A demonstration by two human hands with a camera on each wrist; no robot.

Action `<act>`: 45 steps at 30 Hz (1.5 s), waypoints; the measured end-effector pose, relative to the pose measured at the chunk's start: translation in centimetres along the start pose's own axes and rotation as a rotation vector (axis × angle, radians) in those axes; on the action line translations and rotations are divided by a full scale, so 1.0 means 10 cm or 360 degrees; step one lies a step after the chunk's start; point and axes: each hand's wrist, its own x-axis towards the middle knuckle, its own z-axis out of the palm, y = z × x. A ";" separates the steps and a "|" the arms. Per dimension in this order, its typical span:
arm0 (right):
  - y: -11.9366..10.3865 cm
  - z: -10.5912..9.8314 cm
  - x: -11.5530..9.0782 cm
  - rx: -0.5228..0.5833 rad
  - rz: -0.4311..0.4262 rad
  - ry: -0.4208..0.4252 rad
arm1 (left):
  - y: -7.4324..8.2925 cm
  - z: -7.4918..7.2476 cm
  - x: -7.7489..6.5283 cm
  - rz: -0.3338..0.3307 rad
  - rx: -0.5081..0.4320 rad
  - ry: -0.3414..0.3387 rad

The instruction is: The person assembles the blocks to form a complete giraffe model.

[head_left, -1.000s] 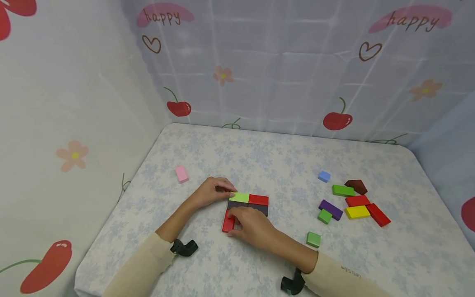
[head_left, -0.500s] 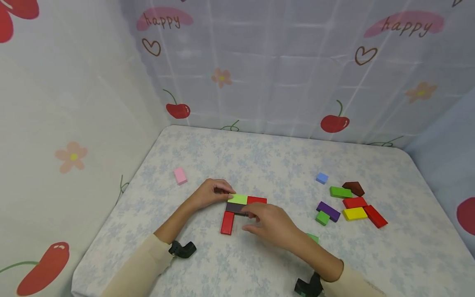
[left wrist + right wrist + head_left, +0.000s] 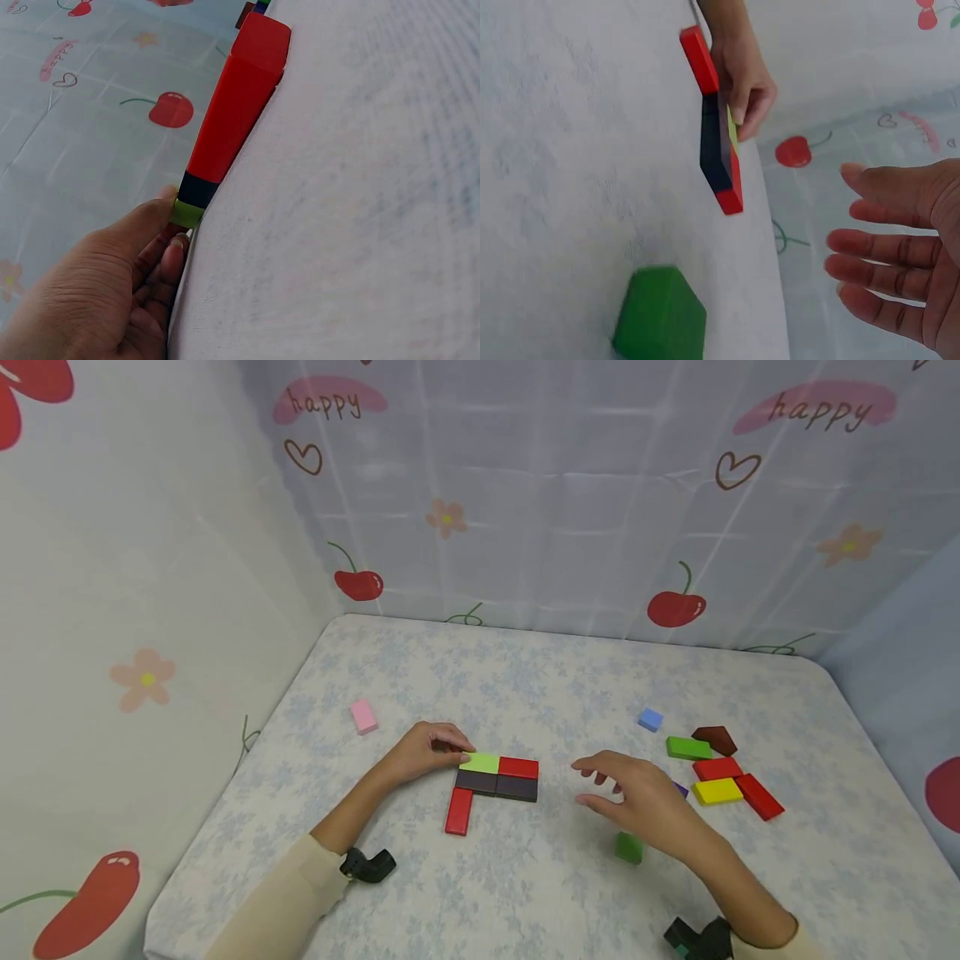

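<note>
In the head view my left hand (image 3: 423, 750) holds the left end of a lime-green block (image 3: 480, 763), thumb and fingertips against it. A red block (image 3: 518, 767) lies at its right. Two dark blocks (image 3: 516, 788) form a row along the near side. Another red block (image 3: 459, 812) points toward me from the left end of that row. My right hand (image 3: 637, 793) hovers to the right of this group, fingers spread and holding nothing. Below it is a green block (image 3: 628, 847), large in the right wrist view (image 3: 660, 315).
On the right lie a blue block (image 3: 651, 719), a green block (image 3: 688, 748), a brown block (image 3: 715, 740), two red blocks (image 3: 761, 797) and a yellow block (image 3: 717, 792). A purple block is mostly behind my right hand. A pink block (image 3: 364, 717) lies at the left.
My right hand has let go of the near red block and moved right, over the table beside the green block. My left hand stays at the lime-green block.
</note>
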 end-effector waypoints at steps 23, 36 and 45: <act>0.90 -0.53 -0.24 0.0002 0.0176 -0.0131 | 0.07 -0.01 -0.03 0.0053 -0.0058 -0.0015; 0.99 -0.46 -0.26 -0.0030 0.0266 -0.0471 | 0.05 0.00 -0.01 0.0020 -0.0041 -0.0014; 1.00 -0.42 -0.28 -0.0006 0.0354 -0.0586 | 0.03 0.01 -0.01 0.0037 -0.0063 -0.0018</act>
